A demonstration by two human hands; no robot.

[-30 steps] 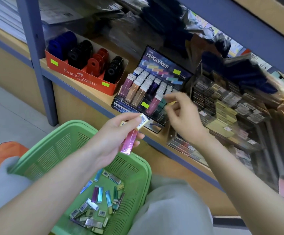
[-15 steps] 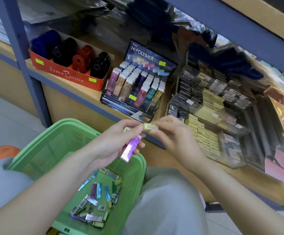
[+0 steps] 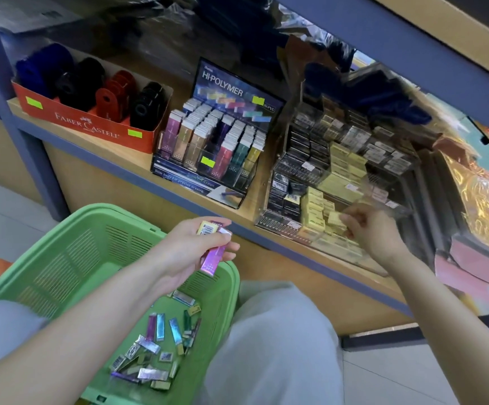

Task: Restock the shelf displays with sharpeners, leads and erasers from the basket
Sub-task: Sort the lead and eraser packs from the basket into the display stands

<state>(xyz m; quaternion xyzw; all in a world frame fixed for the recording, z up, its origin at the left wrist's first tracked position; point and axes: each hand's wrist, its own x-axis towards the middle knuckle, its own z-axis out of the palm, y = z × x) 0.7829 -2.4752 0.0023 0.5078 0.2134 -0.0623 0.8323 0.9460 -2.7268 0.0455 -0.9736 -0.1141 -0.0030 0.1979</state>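
Right hand (image 3: 375,232) has swung to the clear rack's (image 3: 270,221) front edge, pinching a yellow pack (image 3: 334,220) beside matching stock; left hand (image 3: 187,252) grips a pink eraser (image 3: 212,258) ready over the basket (image 3: 100,212).

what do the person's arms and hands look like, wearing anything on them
Both forearms are bare: no sleeve shows on the left forearm or the right forearm. No glove on the left hand or right hand, no watch or bracelet at either wrist. No ring is visible, though the right hand is blurred.
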